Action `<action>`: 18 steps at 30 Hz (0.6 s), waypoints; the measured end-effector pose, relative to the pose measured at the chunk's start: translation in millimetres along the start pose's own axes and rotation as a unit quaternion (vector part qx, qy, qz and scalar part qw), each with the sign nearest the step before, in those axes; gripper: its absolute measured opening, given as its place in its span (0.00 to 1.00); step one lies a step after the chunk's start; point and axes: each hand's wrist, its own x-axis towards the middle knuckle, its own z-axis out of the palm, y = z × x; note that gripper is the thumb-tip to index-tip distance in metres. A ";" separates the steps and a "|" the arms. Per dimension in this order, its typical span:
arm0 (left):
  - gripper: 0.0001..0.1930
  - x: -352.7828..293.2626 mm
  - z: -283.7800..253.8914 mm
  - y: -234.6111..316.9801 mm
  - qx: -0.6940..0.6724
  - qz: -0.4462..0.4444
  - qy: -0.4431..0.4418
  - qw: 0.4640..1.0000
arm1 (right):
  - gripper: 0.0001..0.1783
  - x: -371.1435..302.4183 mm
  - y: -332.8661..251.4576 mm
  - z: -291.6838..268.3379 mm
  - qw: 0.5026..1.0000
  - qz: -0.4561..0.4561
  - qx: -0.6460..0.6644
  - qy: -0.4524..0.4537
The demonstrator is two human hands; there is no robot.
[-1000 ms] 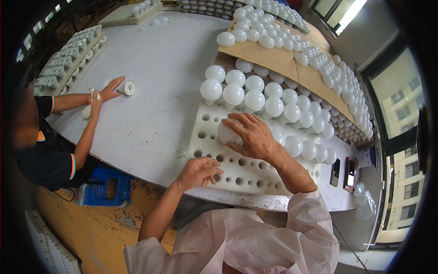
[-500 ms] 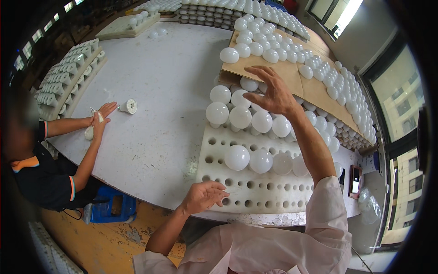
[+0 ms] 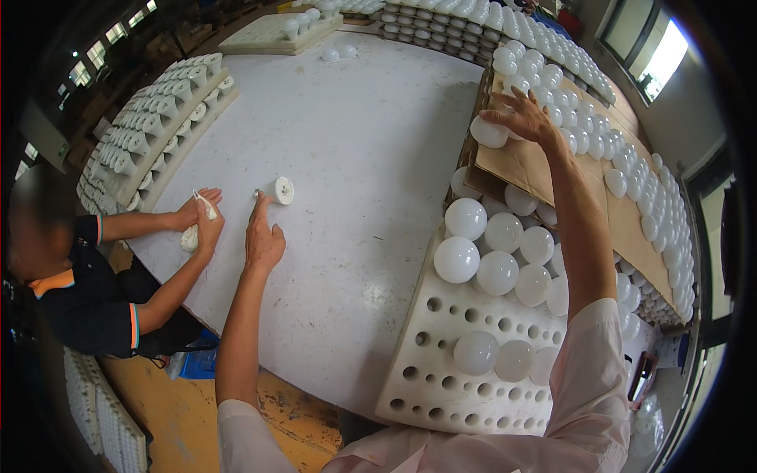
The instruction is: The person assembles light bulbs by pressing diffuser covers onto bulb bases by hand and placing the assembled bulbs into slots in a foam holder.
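A white lamp base (image 3: 283,190) lies on its side on the table. My left hand (image 3: 264,243) reaches up to it, index finger stretched toward its narrow end and thumb apart; whether the fingertip touches cannot be seen. Over the brown cardboard (image 3: 514,168) my right hand (image 3: 530,118) is spread, its fingers above white bulb globes (image 3: 489,132) at the sheet's left edge. A contact with a globe there is unclear. Below my right forearm, a white foam tray (image 3: 410,392) with rows of holes bears more globes (image 3: 475,352), standing in it.
Trays full of lamp bases (image 3: 150,118) are stacked at the left. Beside them a co-worker's hands (image 3: 206,225) hold a white cloth-like item. Stacked trays of globes (image 3: 441,39) stand at the back. Two loose globes (image 3: 338,53) lie on the table's far part (image 3: 331,134).
My left hand has gone from the foam tray out to the lamp base. My right hand has moved farther away, onto the globes over the cardboard. The view has turned left.
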 end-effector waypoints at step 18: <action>0.28 27.2 33.4 12.5 0.101 -0.016 -0.144 0.984 | 0.36 -84.2 44.0 -47.0 0.992 -0.057 -0.054 -0.104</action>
